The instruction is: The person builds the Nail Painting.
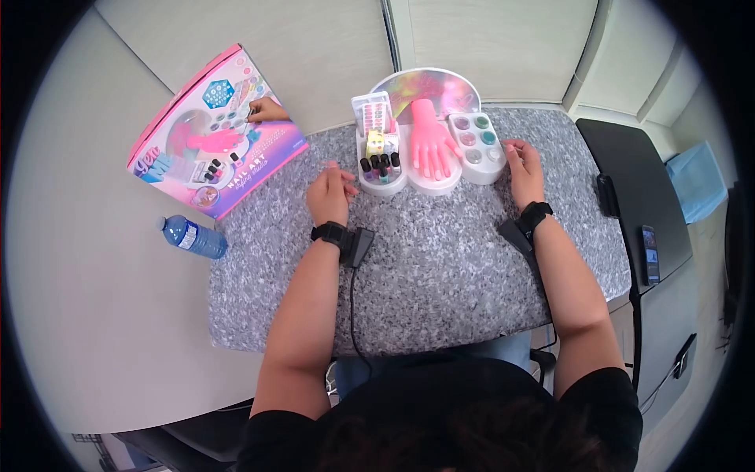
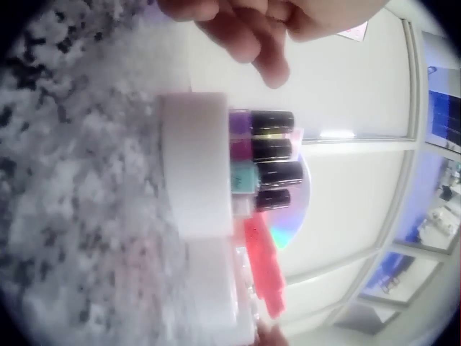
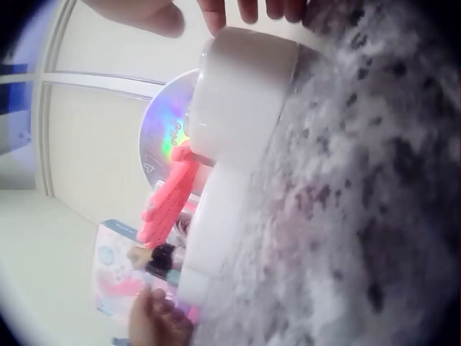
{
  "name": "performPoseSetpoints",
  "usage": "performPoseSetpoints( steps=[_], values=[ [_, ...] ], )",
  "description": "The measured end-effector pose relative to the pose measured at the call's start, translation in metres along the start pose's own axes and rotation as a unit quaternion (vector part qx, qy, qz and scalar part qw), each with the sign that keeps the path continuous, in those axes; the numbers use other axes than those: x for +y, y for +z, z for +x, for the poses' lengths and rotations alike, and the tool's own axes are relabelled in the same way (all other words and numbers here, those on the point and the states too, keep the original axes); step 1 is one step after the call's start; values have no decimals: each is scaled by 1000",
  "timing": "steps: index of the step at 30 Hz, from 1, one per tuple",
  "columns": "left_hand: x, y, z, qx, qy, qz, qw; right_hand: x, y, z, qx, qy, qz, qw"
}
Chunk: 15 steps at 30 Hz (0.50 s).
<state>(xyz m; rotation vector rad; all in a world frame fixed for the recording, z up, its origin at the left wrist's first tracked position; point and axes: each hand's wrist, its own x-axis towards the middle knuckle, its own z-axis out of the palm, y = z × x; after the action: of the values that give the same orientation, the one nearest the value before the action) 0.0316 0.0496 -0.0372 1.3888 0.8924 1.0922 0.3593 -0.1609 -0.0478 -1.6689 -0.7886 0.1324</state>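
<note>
A white nail art stand [image 1: 435, 186] sits at the back of the table with a pink model hand [image 1: 431, 145] on its middle part. Several black-capped nail polish bottles [image 1: 381, 167] stand in its left section; the right section [image 1: 481, 171] carries small round pots of coloured material. My left hand [image 1: 330, 194] rests just left of the bottles, fingers loosely bent and holding nothing. On the other side, my right hand [image 1: 525, 175] has its fingertips right at the edge of the pot section, as the white side wall [image 3: 241, 94] in the right wrist view also shows.
A pink and purple nail art box [image 1: 220, 141] stands at the back left. A water bottle [image 1: 193, 237] lies by the left edge of the speckled grey table [image 1: 440, 275]. To the right, a phone [image 1: 650, 254] lies on a dark surface. Cables run from both wrist cameras.
</note>
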Motion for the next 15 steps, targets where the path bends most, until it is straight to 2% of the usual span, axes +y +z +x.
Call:
performPoseSetpoints(
  steps=[1,2,3,5,6,8,9,10,11,12,13,14,15],
  values=[
    [9,1,-4,3,11,92,996,-2,-2,-2,0,1,-1,1000],
    [18,2,-6,7,22,183,983,-7,-4,-3,1,-50,-61,997],
    [23,2,-8,7,22,183,983,-11,-5,-3,3,-101,-120,988],
    [30,1,-11,-4,57,277,959,-14,-7,-3,-10,-128,-140,982],
    [29,1,-11,-4,57,277,959,-15,-8,-3,-23,-154,-161,975],
    [29,-1,-8,-31,61,365,928,-16,-9,-2,-32,-167,-171,970],
    [28,-2,-9,-31,61,365,928,-16,-9,-2,-41,-179,-182,966],
    [27,-2,-9,-21,52,313,948,-6,-7,-1,-42,-180,-182,966],
    [25,-3,-9,-11,43,260,964,7,-3,1,-55,-113,-69,990],
    [14,-8,-2,-9,43,260,965,20,-1,4,-67,-44,44,996],
    [-3,-17,10,-12,34,168,985,20,-2,6,-67,-45,45,996],
    [-5,-20,14,-14,25,75,997,16,-5,7,-67,20,119,990],
    [-7,-23,15,-14,26,75,997,13,-7,8,-65,84,192,975]
  ],
)
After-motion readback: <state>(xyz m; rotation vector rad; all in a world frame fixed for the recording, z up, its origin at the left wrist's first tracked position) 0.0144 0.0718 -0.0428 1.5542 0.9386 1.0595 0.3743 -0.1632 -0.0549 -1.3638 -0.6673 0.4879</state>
